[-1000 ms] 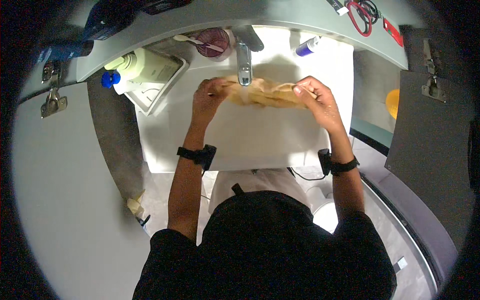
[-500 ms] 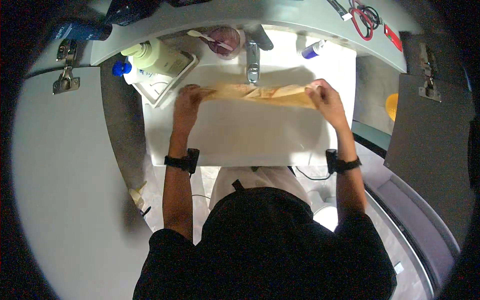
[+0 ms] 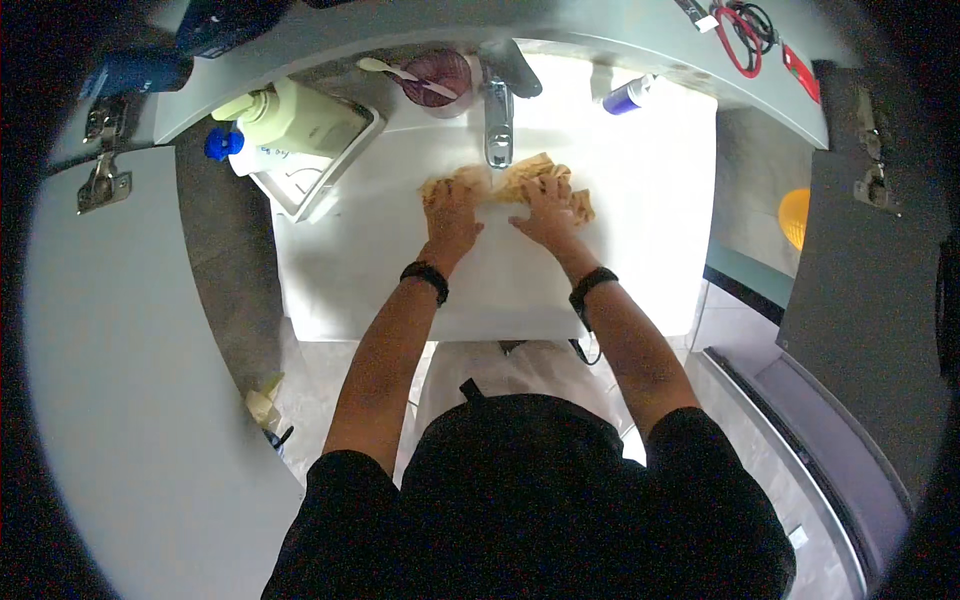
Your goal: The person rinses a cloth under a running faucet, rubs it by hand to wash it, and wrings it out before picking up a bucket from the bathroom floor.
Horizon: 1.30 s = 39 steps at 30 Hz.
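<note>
A crumpled tan cloth (image 3: 527, 171) lies bunched in the white sink (image 3: 370, 270), just under the metal faucet (image 3: 498, 125). My left hand (image 3: 453, 215) has its fingers curled over the left end of the cloth. On the other end, my right hand (image 3: 550, 210) grips it, fingers bent into the folds and thumb pointing inward. Between the two hands the cloth passes below the spout, where a pale blur hides its detail. Both wrists wear black bands.
At the sink's left corner a white tray (image 3: 300, 205) holds a pale green pump bottle (image 3: 300, 118) and a blue-capped white bottle (image 3: 226, 143). A purple cup (image 3: 447, 72) with toothbrushes stands behind, left of the faucet. A purple-and-white container (image 3: 626, 97) is at back right. Cabinet doors flank me.
My hands have come together and lower toward the middle of the sink. The cloth, stretched out wide between them before, is now bunched under the faucet.
</note>
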Tool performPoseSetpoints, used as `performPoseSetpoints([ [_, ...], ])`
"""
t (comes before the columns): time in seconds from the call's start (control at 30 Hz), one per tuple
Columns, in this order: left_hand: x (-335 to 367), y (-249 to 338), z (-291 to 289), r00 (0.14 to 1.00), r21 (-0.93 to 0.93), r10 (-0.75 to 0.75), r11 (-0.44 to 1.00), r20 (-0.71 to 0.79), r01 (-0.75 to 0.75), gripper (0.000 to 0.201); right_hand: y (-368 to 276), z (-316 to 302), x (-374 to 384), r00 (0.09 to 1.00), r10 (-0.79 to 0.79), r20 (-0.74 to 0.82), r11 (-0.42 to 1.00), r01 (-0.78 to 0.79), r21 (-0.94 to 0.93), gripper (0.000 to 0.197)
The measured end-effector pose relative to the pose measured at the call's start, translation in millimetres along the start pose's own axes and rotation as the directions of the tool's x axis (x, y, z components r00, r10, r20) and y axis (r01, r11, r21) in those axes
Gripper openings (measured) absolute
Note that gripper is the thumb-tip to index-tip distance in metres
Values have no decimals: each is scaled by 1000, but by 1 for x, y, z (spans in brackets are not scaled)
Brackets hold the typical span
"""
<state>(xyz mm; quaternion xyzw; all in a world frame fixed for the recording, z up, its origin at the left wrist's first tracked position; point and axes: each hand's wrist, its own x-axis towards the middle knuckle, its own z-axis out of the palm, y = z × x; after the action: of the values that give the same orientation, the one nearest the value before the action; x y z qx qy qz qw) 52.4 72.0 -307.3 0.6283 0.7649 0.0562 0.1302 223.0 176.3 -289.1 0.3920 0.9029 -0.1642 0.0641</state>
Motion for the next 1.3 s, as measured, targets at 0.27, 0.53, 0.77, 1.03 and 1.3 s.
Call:
performPoseSetpoints([
  [0.27, 9, -2, 26, 996, -202, -68, 976, 66, 80, 47, -1, 34, 34, 955, 291, 55, 876, -289, 387, 41],
  [0.53, 6, 0, 2, 758, -764, -106, -35, 644, 644, 58, -20, 47, 18, 911, 245, 330, 80, -359, 930, 34],
  [0.77, 23, 34, -28, 906, -733, -179, -656, 384, 181, 61, -51, 26, 30, 975, 217, -42, 243, -12, 970, 37],
  [1.03, 34, 0, -2, 894, -570, -72, -792, 443, 219, 55, -44, -23, 29, 857, 249, -451, 736, 136, 664, 46],
  [1.3, 32, 12, 7, 821, -750, -264, -605, 506, 267, 35, -74, -36, 34, 925, 312, -218, 553, 10, 833, 40],
])
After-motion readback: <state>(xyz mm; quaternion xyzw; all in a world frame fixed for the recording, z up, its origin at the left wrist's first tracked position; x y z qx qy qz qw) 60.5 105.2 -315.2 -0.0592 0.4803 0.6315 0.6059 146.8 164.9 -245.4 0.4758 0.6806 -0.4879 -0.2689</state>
